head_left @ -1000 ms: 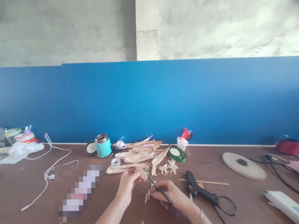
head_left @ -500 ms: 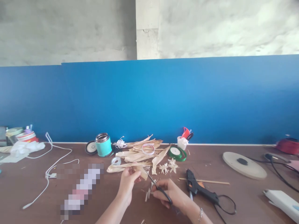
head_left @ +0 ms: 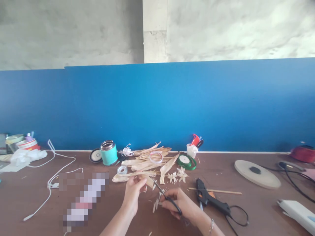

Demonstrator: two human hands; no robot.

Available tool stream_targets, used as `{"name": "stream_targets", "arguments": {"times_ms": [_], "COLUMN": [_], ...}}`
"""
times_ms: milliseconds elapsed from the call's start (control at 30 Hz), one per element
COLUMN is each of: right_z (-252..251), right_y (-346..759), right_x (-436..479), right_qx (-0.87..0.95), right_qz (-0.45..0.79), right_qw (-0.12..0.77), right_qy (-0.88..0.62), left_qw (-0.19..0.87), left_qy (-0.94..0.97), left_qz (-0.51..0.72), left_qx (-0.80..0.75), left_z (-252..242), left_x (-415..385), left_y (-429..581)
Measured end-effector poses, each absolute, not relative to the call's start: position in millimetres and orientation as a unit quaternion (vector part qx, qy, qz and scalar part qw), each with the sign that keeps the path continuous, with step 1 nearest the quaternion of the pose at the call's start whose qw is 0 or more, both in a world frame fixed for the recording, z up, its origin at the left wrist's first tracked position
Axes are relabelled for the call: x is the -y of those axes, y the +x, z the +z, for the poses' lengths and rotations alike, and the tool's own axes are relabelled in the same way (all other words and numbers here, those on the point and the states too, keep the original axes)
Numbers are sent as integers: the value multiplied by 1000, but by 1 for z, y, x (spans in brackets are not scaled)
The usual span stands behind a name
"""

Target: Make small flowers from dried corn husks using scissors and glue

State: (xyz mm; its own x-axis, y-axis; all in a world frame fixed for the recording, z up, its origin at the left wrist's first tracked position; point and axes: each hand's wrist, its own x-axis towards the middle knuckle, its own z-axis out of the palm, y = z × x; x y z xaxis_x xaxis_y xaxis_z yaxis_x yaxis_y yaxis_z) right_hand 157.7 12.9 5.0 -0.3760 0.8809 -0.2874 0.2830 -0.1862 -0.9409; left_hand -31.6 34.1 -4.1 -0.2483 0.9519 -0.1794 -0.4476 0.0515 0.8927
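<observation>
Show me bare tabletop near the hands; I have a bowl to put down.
Bare table lies between the glue gun and the white box, below the round disc. Another patch lies left of the white cable. It is crowded around the left hand, right hand, scissors and corn husks.

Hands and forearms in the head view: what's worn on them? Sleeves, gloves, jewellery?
Both are bare: no gloves and no sleeves in frame on the left hand or the right hand. The only thing worn is a thin bracelet of small pale beads at the right wrist. No rings or watch can be made out.
</observation>
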Motion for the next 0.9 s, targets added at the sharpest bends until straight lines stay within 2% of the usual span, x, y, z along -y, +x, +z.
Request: {"name": "stream_targets", "arguments": {"times_ms": [900], "right_z": [0], "right_y": [161], "right_x": [-15], "right_qx": [605], "right_qz": [563], "right_qw": [238], "right_qy": [-511], "left_qw": [548], "left_qy": [265], "left_qz": [639], "left_qx": [-470], "left_z": [-3], "left_x": [-35], "left_y": [-31]}}
